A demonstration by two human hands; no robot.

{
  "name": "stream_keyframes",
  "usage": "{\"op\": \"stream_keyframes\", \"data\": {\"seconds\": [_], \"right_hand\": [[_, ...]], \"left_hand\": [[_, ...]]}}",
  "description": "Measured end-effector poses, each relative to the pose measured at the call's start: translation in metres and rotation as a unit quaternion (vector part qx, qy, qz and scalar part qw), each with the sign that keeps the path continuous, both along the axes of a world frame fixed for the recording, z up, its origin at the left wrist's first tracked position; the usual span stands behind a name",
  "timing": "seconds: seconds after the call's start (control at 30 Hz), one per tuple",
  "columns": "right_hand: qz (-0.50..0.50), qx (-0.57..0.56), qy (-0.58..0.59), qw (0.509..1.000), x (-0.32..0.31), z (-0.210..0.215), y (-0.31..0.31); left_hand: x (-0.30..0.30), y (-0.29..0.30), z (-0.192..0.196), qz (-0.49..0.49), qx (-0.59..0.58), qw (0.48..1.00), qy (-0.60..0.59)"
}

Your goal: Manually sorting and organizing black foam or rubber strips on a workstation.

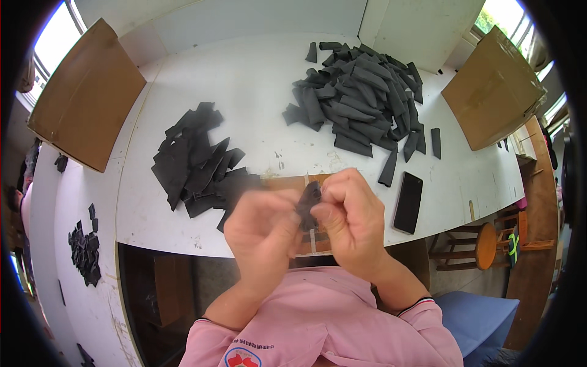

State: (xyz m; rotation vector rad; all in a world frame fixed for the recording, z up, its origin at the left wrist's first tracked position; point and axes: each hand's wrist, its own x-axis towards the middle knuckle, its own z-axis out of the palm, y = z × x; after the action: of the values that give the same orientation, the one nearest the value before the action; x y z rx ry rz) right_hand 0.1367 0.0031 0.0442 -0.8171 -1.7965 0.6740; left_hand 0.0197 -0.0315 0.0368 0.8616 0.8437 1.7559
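Between my two hands, over the near edge of the white table, is a small dark grey fabric piece. My left hand, somewhat blurred, pinches its left side. On the other side my right hand grips it with thumb and fingers closed. Beneath the hands lies a brown board with a pale strip across it. A loose pile of flat dark grey fabric pieces is to the left, close to my left hand. Farther back on the right is a larger heap of rolled, tube-like dark grey pieces.
A black phone lies right of my right hand. Cardboard boxes stand at the left and right of the white table. A side table holds another dark pile. A wooden stool stands at the lower right.
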Motion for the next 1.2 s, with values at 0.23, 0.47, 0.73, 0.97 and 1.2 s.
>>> {"op": "stream_keyframes", "data": {"seconds": [0.23,0.47,0.73,0.97,1.2], "right_hand": [[0.198,-0.258,0.103,0.94,0.007,0.038,0.018],[0.157,-0.433,0.156,0.874,0.014,-0.036,0.043],[0.188,-0.483,0.199,0.832,0.009,-0.061,0.035],[0.252,-0.462,0.145,0.838,0.013,-0.091,0.049],[0.119,-0.363,0.099,0.919,0.009,-0.102,0.034]], "left_hand": [[-0.023,0.028,0.015,-0.436,0.027,0.804,-0.404],[-0.027,0.044,-0.045,-0.369,-0.12,0.815,-0.431],[-0.026,0.029,-0.062,-0.321,-0.168,0.828,-0.428],[-0.018,0.023,-0.067,-0.235,-0.112,0.955,-0.143],[-0.016,0.022,-0.047,0.018,0.034,0.92,0.391]]}}
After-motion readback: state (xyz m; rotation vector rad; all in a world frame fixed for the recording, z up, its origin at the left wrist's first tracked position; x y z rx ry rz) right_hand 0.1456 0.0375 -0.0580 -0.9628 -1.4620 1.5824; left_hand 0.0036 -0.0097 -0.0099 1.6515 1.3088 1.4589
